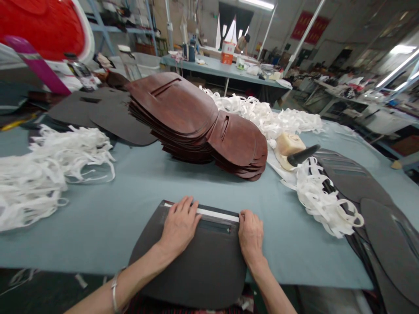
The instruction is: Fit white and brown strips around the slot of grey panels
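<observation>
A dark grey leather-like panel point(199, 261) with a slot near its far edge lies in front of me and overhangs the table's near edge. Along that far edge runs a narrow white strip point(219, 215). My left hand point(180, 226) lies flat over the strip's left part, fingers stretched out. At the strip's right end my right hand point(251, 235) has its fingers curled and closed on it, by the panel's corner. Beyond both hands sits a stack of brown slotted panels point(183, 104).
Heaps of white strips lie to the left point(36, 174), to the right point(321, 200) and behind the stack. Beside the right heap are a yellowish block point(290, 144) and a black pointed object point(304, 155). More dark panels point(389, 231) lie at the right edge. A person point(242, 44) works far back.
</observation>
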Available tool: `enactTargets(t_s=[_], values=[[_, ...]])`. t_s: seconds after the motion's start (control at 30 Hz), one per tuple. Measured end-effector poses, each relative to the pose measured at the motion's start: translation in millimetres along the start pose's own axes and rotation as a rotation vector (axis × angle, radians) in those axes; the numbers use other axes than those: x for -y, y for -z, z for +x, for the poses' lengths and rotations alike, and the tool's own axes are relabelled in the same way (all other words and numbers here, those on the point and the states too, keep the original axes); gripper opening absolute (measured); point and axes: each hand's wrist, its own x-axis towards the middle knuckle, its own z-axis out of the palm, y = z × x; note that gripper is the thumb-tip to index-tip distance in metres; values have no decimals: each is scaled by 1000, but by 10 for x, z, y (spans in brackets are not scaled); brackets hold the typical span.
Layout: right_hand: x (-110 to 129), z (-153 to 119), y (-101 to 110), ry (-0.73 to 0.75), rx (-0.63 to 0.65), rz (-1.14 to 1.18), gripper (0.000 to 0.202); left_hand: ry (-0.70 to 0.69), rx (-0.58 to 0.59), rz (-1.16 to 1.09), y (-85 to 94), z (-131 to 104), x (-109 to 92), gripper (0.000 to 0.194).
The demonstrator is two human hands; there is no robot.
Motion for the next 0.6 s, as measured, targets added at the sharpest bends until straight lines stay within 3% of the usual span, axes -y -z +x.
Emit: enactTargets(t_s=[0.07, 0.13, 0.27, 0.4, 0.6], values=[[-1, 21, 16, -18, -12, 38, 22, -36, -36, 6, 49, 62, 64, 29], [10, 27, 58, -49, -47, 114, 21, -163, -27, -51, 80, 135, -32, 26], [114, -72, 202, -112, -111, 289, 17, -418, 97, -136, 52, 277, -488, 18], [284, -279, 278, -15, -66, 256, 17, -454, 162, -32, -20, 382, -806, 5], [344, -375, 228, 24, -61, 127, 17, -596, 221, 31, -8, 515, -825, 6]])
